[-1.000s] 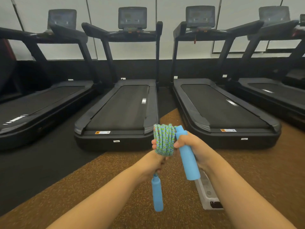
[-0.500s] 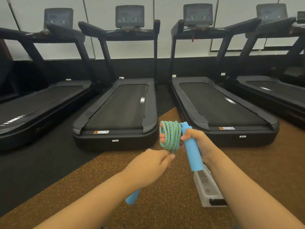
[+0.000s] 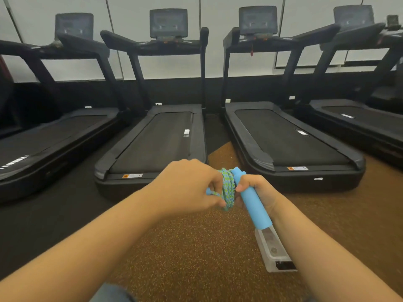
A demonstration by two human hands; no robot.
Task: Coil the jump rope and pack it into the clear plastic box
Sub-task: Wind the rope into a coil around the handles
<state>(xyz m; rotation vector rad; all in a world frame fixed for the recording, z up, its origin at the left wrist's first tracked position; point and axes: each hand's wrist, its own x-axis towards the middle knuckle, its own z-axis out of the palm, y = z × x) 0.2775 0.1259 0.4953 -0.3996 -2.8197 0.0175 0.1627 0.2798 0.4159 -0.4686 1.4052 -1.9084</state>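
The jump rope's green-and-blue cord (image 3: 228, 188) is bunched in a tight coil between my two hands at chest height. My right hand (image 3: 258, 192) grips one blue foam handle (image 3: 250, 200), which slants down to the right, together with the coil. My left hand (image 3: 187, 186) is closed over the coil's left side; a bit of the second blue handle (image 3: 209, 191) peeks out under its fingers. The clear plastic box (image 3: 273, 250) lies on the floor below my right forearm, partly hidden by it.
A row of black treadmills (image 3: 157, 140) stands just ahead, their rear ends close to my hands. I stand on brown speckled rubber flooring (image 3: 196, 247), with black flooring (image 3: 43, 214) to the left. A pale wall runs behind the treadmills.
My left hand rose from below the coil and closed over its left side. The second handle, hanging down before, is now tucked up in that hand. The coil has tightened.
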